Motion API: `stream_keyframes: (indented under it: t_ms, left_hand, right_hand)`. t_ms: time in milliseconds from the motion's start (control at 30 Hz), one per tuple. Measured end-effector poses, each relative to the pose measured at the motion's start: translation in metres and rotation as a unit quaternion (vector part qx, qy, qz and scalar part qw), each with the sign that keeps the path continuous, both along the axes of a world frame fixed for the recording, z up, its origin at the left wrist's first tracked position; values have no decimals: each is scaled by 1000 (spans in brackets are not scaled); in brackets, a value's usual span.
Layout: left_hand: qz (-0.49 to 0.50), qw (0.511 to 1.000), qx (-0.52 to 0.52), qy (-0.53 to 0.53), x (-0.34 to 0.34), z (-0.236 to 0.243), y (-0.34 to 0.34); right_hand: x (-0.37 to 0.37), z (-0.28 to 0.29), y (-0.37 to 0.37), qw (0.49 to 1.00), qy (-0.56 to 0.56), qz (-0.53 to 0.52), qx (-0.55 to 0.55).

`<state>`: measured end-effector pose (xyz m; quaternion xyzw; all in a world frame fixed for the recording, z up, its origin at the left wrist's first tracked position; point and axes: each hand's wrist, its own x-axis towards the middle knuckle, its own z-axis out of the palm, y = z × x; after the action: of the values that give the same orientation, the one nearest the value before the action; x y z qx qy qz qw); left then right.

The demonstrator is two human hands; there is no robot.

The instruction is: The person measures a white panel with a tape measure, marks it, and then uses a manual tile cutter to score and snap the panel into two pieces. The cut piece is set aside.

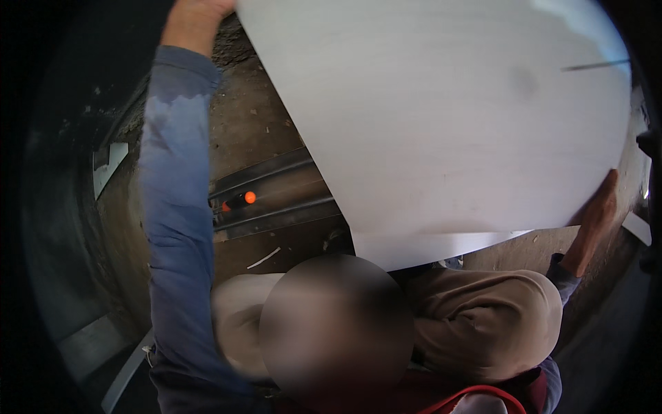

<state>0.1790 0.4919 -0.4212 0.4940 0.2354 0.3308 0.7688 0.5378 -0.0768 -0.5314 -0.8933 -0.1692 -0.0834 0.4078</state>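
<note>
A large white sheet (441, 124) fills the upper middle and right, with a narrow strip or flap (407, 247) along its bottom. A thin dark line crosses its upper right part. My left hand (200, 17) is closed on the sheet's upper left corner at the top of the view, fingertips partly out of sight. My right hand (596, 203) grips the sheet's right edge lower down, its fingers partly hidden by it. Below the sheet's left edge, a dark tool with an orange round end (241, 200) lies on a long metal channel (276, 218).
My bent legs in beige trousers (489, 317) are below the sheet, beside a blurred round patch. The dirty floor (248, 103) holds a thin white offcut (263, 257), a pale scrap (109, 167) at the left, a strip (124, 376) at lower left and another piece (638, 226) at right.
</note>
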Motion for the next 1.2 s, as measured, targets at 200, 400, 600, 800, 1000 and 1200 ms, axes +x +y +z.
stream_keyframes:
  t_ms: [200,400,600,800,1000,1200]
  left_hand:
    - [229,497,773,322,-222,56,-19]
    - [436,371,453,684,-403,18,46]
    - [666,543,131,495,-496,-75,35]
    - [732,663,-66,143,-500,-163,21]
    - [701,690,-151,-94,-474,-222,29]
    - [627,720,-194,-226,-448,-264,49]
  right_hand:
    - [-39,90,61,956,-243,60,150]
    - [-93,178,228,856,-353,306,221]
    - [-212,189,370,658,-436,533,306]
    - [-257,164,397,669,-428,560,238]
    - [-262,147,428,656,-483,552,179]
    - [-258,144,456,644,-512,547,155]
